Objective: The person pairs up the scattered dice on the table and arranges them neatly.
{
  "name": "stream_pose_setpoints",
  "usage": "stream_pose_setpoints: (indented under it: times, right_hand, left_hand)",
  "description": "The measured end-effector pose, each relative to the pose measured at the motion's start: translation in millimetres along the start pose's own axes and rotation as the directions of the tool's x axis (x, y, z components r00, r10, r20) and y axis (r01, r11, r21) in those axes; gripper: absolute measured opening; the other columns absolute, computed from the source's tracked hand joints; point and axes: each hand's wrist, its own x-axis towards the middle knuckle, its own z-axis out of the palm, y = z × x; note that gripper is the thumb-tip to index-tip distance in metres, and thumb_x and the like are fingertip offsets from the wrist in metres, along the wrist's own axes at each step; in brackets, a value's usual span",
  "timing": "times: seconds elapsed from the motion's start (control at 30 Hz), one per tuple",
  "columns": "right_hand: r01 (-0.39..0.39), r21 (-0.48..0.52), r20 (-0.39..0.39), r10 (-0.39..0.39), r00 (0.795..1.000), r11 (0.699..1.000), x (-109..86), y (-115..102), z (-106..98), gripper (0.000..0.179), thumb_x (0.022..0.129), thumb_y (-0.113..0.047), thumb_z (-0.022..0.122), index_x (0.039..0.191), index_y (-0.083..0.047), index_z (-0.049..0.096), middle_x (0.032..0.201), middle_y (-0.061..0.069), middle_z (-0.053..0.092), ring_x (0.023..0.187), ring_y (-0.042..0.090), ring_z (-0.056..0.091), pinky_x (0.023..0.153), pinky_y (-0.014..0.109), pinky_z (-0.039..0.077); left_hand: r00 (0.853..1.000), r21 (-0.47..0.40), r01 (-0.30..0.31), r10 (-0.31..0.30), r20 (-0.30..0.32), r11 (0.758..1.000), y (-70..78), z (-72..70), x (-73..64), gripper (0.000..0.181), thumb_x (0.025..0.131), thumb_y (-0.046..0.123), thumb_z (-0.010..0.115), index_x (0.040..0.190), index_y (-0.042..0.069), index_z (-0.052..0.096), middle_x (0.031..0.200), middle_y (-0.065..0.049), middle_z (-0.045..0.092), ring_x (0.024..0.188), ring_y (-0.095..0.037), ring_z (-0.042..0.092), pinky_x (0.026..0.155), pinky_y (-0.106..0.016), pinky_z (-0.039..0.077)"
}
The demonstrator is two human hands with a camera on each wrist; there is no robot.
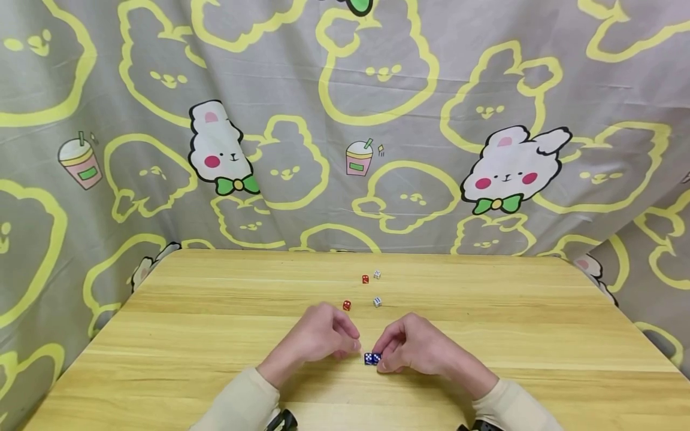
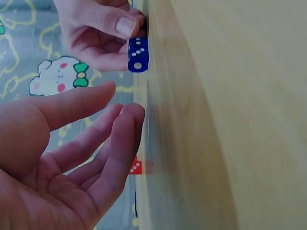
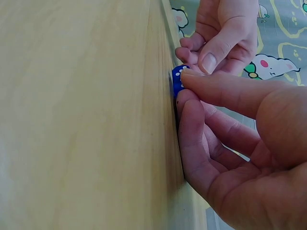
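Two blue dice (image 1: 369, 358) with white pips lie side by side near the front of the table. My right hand (image 1: 414, 347) pinches the right-hand one between thumb and fingers; the right wrist view shows its thumb over the blue die (image 3: 178, 79). Just left of the pair is my left hand (image 1: 325, 335), holding nothing. In the left wrist view a gap shows between the thumb and fingertips of this left hand (image 2: 81, 148), below the blue die (image 2: 138, 55).
Beyond the hands, a red die (image 1: 347, 305) and a white die (image 1: 377, 301) rest on the wooden table (image 1: 215, 311). Farther back are another red die (image 1: 365, 279) and white die (image 1: 377, 274). A patterned curtain (image 1: 302, 78) hangs behind the table's far edge.
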Motion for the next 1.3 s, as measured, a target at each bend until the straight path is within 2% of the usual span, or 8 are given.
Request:
stream_pose_setpoints:
  times: [0.23,0.4,0.73,0.87,1.07,1.3]
  right_hand:
    - [-0.002,-0.005,-0.001,0.002,1.000,1.000,0.5,0.3,1.0,0.018,0.076,-0.001,0.090,0.091,-0.004,0.080,0.076,0.003,0.074,0.070,0.011,0.065,0.060,0.023,0.054]
    - [-0.004,-0.018,-0.004,0.004,1.000,1.000,-0.3,0.4,-1.0,0.018,0.076,-0.002,0.090,0.090,-0.004,0.079,0.075,0.003,0.073,0.069,0.011,0.064,0.060,0.023,0.054]
    - [0.002,-0.015,0.002,-0.002,1.000,1.000,0.0,0.4,-0.5,0.017,0.077,-0.002,0.090,0.090,-0.004,0.080,0.075,0.003,0.074,0.069,0.011,0.065,0.060,0.023,0.053]
    - [0.000,-0.017,0.001,0.000,1.000,1.000,0.4,-0.1,-0.4,0.017,0.077,-0.002,0.090,0.090,-0.004,0.080,0.075,0.002,0.074,0.069,0.011,0.064,0.060,0.022,0.052]
    - [-0.007,-0.014,0.003,0.007,1.000,1.000,0.4,-0.9,-0.4,0.017,0.078,-0.002,0.090,0.091,-0.004,0.080,0.076,0.003,0.074,0.069,0.011,0.064,0.060,0.022,0.052]
    - [-0.012,-0.010,0.005,0.012,1.000,1.000,0.3,-1.0,-0.5,0.016,0.078,-0.002,0.089,0.091,-0.004,0.080,0.076,0.003,0.074,0.070,0.011,0.065,0.060,0.022,0.052]
  left_hand:
    - [0.998,0.030,0.013,-0.011,-0.059,0.999,0.3,-6.5,1.0,0.012,0.085,0.012,0.087,0.092,0.008,0.078,0.075,-0.002,0.073,0.063,-0.017,0.070,0.063,-0.029,0.054]
    - [0.996,0.005,0.013,-0.013,-0.088,1.000,-0.6,-8.6,4.8,0.012,0.085,0.013,0.087,0.092,0.008,0.078,0.076,-0.002,0.072,0.065,-0.017,0.070,0.062,-0.029,0.056]
    - [0.987,-0.041,0.051,-0.057,-0.148,0.998,-5.1,-19.3,12.1,0.019,0.087,0.014,0.087,0.103,0.007,0.080,0.082,-0.002,0.076,0.069,-0.017,0.069,0.063,-0.030,0.056]
    - [0.985,-0.045,0.072,-0.079,-0.155,0.996,-7.8,-24.1,17.1,0.018,0.088,0.013,0.086,0.105,0.008,0.081,0.083,-0.002,0.077,0.070,-0.017,0.069,0.066,-0.031,0.057]
    - [0.974,-0.050,0.148,-0.154,-0.169,0.988,-10.4,-27.1,25.0,0.020,0.083,0.012,0.089,0.102,0.011,0.081,0.085,-0.003,0.076,0.071,-0.018,0.070,0.070,-0.030,0.056]
    - [0.969,-0.011,0.173,-0.172,-0.175,0.985,-9.4,-27.1,35.0,0.023,0.080,0.011,0.090,0.101,0.011,0.081,0.085,-0.004,0.077,0.072,-0.018,0.071,0.068,-0.028,0.053]
